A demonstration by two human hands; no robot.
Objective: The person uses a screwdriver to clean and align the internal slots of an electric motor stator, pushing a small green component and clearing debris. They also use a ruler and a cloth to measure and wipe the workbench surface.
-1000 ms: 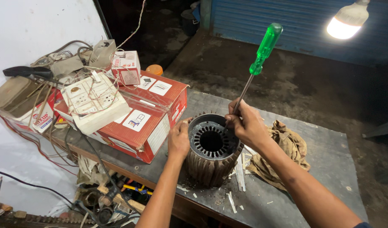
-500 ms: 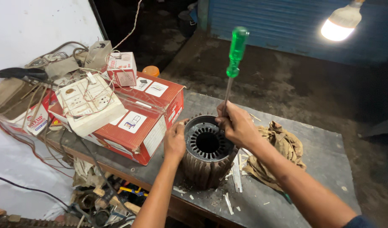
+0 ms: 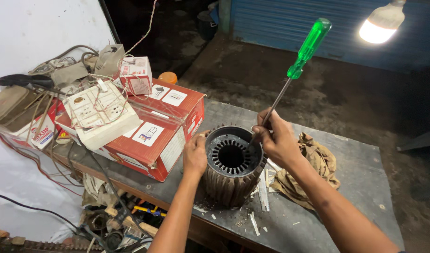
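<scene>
A dark, ribbed motor stator (image 3: 232, 165) stands upright on the grey workbench (image 3: 355, 187), its slotted bore facing up. My left hand (image 3: 195, 154) grips its left outer wall and rim. My right hand (image 3: 275, 139) is closed around the metal shaft of a long screwdriver with a green handle (image 3: 308, 47). The shaft slants down to the left, and its tip enters the slots at the stator's right inner rim. The tip itself is hidden behind my fingers.
A red cardboard box (image 3: 154, 131) lies left of the stator, with a white switchboard (image 3: 100, 117), tangled wires and small boxes on it. A crumpled brown rag (image 3: 313, 164) and white paper strips (image 3: 262, 192) lie to the right. A lit bulb (image 3: 381, 26) hangs top right.
The screwdriver handle has swung from nearly upright to leaning right again, while the tip stays at the stator's rim. My left hand keeps its hold on the stator.
</scene>
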